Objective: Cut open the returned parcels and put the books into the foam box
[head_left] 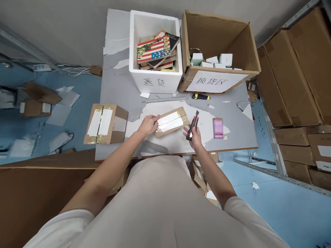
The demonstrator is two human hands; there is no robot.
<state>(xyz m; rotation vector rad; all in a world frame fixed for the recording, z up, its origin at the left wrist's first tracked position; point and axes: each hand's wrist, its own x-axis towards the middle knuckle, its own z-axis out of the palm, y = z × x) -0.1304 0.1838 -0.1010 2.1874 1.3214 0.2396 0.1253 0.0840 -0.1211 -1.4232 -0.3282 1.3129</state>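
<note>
A small flat cardboard box [171,121] with a white label and clear tape lies slightly tilted on the table's torn covering. My left hand [148,125] grips its left end, thumb over the near top edge. To the right of the box, my right hand [195,137] is closed around a black and red box cutter [192,126], its tip pointing away from me. Whether the blade is out is too small to tell. A larger taped carton [117,117] with a white label stands at the table's left edge.
A white foam box [155,81] of books and a cardboard box [184,58] of small white cartons stand at the back. A yellow and black cutter [201,96] and a pink blurred object [218,128] lie on the table [239,134]. Stacked cartons [294,79] stand right.
</note>
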